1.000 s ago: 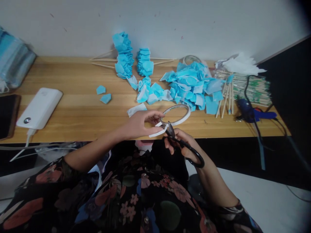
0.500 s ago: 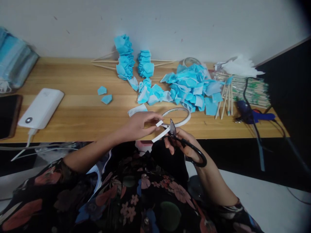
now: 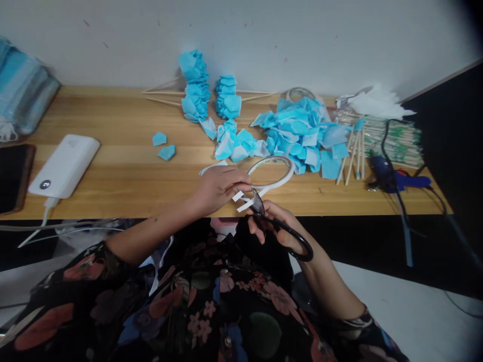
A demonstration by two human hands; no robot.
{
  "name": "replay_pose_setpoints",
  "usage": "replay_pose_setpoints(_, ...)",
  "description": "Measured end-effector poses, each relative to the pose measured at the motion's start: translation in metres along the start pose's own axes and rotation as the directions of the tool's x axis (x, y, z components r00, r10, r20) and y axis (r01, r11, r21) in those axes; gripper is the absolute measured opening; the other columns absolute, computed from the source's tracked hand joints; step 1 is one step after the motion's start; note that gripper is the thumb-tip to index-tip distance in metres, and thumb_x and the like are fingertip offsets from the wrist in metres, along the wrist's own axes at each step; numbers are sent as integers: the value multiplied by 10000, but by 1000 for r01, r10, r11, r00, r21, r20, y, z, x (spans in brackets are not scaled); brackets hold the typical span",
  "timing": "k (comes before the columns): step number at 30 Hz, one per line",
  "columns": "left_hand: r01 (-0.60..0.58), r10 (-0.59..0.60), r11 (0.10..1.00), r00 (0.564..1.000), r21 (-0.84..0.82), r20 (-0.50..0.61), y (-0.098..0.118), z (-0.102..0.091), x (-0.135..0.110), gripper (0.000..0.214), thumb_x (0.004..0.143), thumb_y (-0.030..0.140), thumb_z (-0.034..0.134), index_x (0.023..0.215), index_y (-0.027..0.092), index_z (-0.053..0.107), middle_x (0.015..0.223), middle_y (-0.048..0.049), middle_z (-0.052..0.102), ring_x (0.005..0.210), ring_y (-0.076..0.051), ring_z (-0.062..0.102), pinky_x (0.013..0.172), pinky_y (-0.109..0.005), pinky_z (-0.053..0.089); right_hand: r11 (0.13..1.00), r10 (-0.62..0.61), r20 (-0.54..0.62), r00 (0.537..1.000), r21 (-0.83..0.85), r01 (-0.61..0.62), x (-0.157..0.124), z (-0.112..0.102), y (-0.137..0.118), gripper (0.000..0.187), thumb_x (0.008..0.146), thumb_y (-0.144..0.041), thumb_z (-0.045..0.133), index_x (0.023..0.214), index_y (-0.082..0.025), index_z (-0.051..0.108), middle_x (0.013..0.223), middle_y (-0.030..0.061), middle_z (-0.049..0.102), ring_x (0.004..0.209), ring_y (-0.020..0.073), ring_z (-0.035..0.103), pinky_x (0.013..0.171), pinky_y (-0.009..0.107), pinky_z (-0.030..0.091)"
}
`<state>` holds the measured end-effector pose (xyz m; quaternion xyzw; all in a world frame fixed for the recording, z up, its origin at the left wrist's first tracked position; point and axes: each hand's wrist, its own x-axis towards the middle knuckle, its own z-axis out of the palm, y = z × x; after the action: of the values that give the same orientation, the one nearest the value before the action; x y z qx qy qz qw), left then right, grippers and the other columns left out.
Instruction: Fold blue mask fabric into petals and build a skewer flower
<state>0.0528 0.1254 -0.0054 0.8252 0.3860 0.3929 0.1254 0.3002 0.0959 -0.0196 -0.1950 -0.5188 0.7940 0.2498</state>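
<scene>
My left hand (image 3: 218, 187) pinches a white strip of tape (image 3: 244, 201) pulled from the white tape roll (image 3: 277, 173), which is tilted up at the front edge of the wooden table (image 3: 113, 171). My right hand (image 3: 278, 229) grips black-handled scissors (image 3: 281, 229), whose blades meet the strip right beside my left fingertips. Both hands hover just above the table's front edge, over my lap.
Blue tissue pieces (image 3: 302, 133) lie in a heap behind the roll, with tissue flowers on sticks (image 3: 196, 88) near the wall. Wooden sticks (image 3: 354, 151) and a blue glue gun (image 3: 388, 176) are at right. A white power bank (image 3: 64, 166) and a dark phone (image 3: 13, 176) are at left.
The tape roll has tipped up and shifted slightly toward my left hand. The scissors have closed in on the strip, and the free tape end looks shorter.
</scene>
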Motion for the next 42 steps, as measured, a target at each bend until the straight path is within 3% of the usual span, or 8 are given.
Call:
replay_pose_setpoints(7, -39, 40, 999, 999, 26, -22, 3, -3, 3, 277, 1081, 367, 573, 971, 169, 734, 848, -55, 790, 763, -152, 709, 664, -268, 470, 1000, 0, -22, 1000, 26, 1, 3, 4, 2, 709, 812, -704, 819, 1295, -203, 686, 955, 46, 707, 652, 88, 573, 623, 229, 469)
replay_pose_setpoints(13, 30, -31, 999, 999, 26, 23, 4, -5, 3, 226, 1077, 340, 584, 995, 209, 749, 860, -42, 783, 799, -148, 716, 697, -262, 489, 1000, -6, -83, 997, 29, 8, 2, 14, -7, 514, 870, -594, 823, 1179, -201, 708, 803, -14, 665, 519, 54, 501, 492, 184, 393)
replay_pose_setpoints(16, 59, -60, 998, 998, 34, 37, 5, -6, 3, 239, 1079, 358, 579, 993, 213, 750, 866, -41, 784, 804, -149, 716, 704, -263, 495, 1000, 17, -135, 991, 6, -16, 0, 17, -10, 550, 844, -634, 826, 1142, -188, 705, 759, -29, 639, 484, 41, 455, 467, 178, 361)
replay_pose_setpoints(21, 67, -69, 997, 997, 30, 45, 6, -7, 5, 232, 1071, 353, 593, 989, 205, 752, 882, -52, 793, 811, -158, 721, 715, -272, 507, 1000, 6, -93, 996, 8, -5, 2, 14, -5, 643, 828, -691, 809, 1200, -180, 689, 730, -36, 633, 416, 30, 419, 400, 173, 298)
replay_pose_setpoints(29, 53, -52, 999, 997, -11, 49, 0, -2, 5, 233, 1053, 400, 617, 963, 229, 747, 877, -58, 792, 828, -184, 723, 741, -307, 516, 997, 2, -98, 995, 72, 5, 0, 12, 1, 510, 863, -558, 841, 1176, -175, 715, 701, -49, 611, 381, 14, 355, 362, 161, 243)
replay_pose_setpoints(33, 104, -104, 995, 993, 0, 62, 2, -3, 8, 267, 1060, 409, 605, 945, 218, 751, 869, -51, 792, 810, -165, 714, 736, -282, 503, 998, 63, -63, 996, 19, -62, 2, 20, 3, 480, 859, -499, 864, 1184, -177, 720, 696, -60, 590, 457, 26, 389, 435, 163, 296)
replay_pose_setpoints(37, 137, -137, 990, 991, -36, 5, 1, -6, 9, 299, 1055, 424, 616, 927, 194, 757, 859, -36, 790, 790, -138, 718, 740, -244, 509, 997, 80, -32, 996, 7, -80, 0, 27, 8, 528, 859, -583, 838, 1205, -205, 712, 723, -54, 575, 591, 69, 460, 573, 190, 455)
replay_pose_setpoints(42, 93, -99, 991, 993, -92, -62, -3, -14, 7, 224, 1037, 339, 658, 929, 169, 756, 833, -36, 786, 745, -119, 708, 718, -231, 510, 997, 68, -37, 997, 26, -67, -12, 11, 4, 771, 787, -784, 777, 1267, -192, 661, 771, -51, 523, 651, 93, 460, 887, 414, 647)
